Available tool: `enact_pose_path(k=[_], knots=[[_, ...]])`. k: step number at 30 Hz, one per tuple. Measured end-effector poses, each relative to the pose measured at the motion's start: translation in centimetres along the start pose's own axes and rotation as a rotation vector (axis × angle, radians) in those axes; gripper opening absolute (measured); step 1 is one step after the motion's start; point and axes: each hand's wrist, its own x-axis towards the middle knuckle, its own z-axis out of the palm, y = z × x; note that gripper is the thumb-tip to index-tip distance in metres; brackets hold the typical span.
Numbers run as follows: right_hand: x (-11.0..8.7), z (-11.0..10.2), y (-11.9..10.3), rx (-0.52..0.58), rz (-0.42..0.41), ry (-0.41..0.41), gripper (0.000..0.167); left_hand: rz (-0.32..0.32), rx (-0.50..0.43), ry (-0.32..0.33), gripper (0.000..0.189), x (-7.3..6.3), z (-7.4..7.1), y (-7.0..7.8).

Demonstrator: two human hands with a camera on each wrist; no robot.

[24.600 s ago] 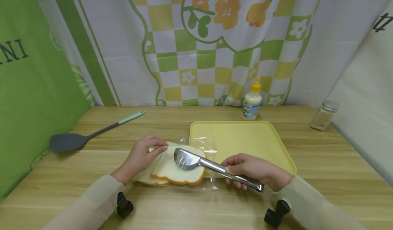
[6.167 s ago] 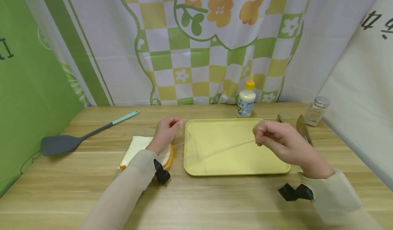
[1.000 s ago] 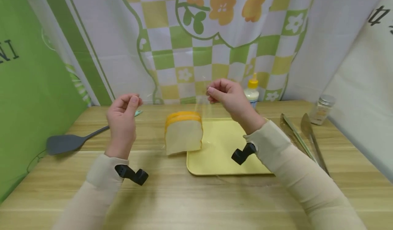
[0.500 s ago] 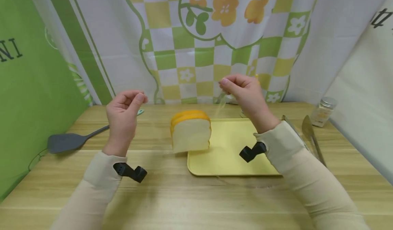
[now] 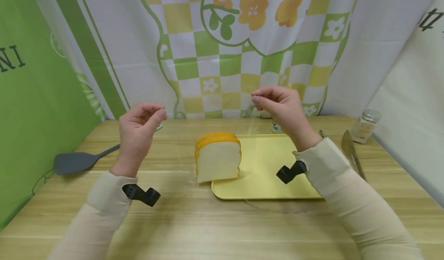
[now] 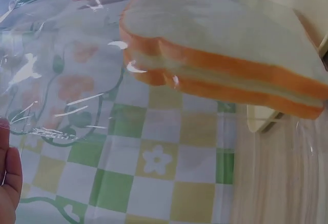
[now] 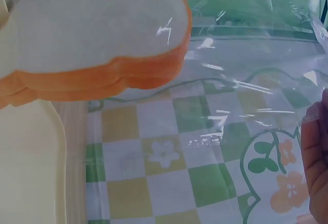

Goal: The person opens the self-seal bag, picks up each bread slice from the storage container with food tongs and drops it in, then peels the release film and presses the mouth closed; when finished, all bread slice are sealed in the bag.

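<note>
Two slices of white bread [image 5: 219, 161] with orange-brown crusts hang upright, one against the other, inside a clear plastic bag [image 6: 56, 88]. My left hand [image 5: 137, 136] pinches the bag's upper left part between thumb and fingers. On the other side my right hand [image 5: 282, 111] pinches it at the upper right. The film stretches between both hands, above the bread, and is barely visible in the head view. The bread appears in front of the left end of a yellow tray [image 5: 263, 188]. In the right wrist view, the bread [image 7: 102, 34] lies behind glossy film.
A grey spatula [image 5: 78, 161] lies at the left. Metal tongs [image 5: 354, 154] lie at the right, partly behind my right sleeve, near a glass jar [image 5: 366, 127]. A bottle [image 5: 275, 127] stands mostly hidden behind my right hand. Faint clear film [image 5: 274, 210] shows below the tray's front edge.
Long before, my right hand held the tongs over the bread; later the bagged bread lay on the table. Now it hangs upright. Over the last second my right hand and the bread have shifted right.
</note>
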Motion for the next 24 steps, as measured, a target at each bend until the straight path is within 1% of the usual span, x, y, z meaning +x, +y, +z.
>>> enact_pose_path(k=[2,5,9,12,16,18,20,24], knots=[[0.1,-0.2,0.0,0.016,-0.015,-0.008,0.013,0.008,0.036,-0.013,0.009,0.1,-0.1,0.2],[0.2,-0.5,0.1,0.055,-0.031,-0.029,0.014,0.032,0.044,-0.047,0.007,0.2,-0.4,0.4],[0.2,-0.8,0.3,0.088,-0.051,-0.061,0.019,0.053,-0.017,-0.092,0.007,0.2,-0.7,0.4],[0.1,-1.0,0.5,0.087,-0.06,-0.07,0.022,0.047,-0.054,-0.113,0.008,0.1,-0.8,0.3],[-0.1,-1.3,0.4,0.05,-0.062,-0.075,0.014,0.054,-0.07,-0.138,0.009,0.0,-0.8,0.3],[-0.1,-1.5,0.3,0.03,-0.074,-0.082,0.014,0.067,-0.081,-0.154,0.011,0.0,-0.8,0.3],[-0.1,-1.7,0.3,0.043,-0.085,-0.093,0.02,0.082,-0.1,-0.179,0.013,0.1,-0.9,0.4],[-0.2,-2.0,0.5,0.106,-0.139,-0.136,0.039,0.122,-0.14,-0.257,0.018,0.1,-1.1,0.4]])
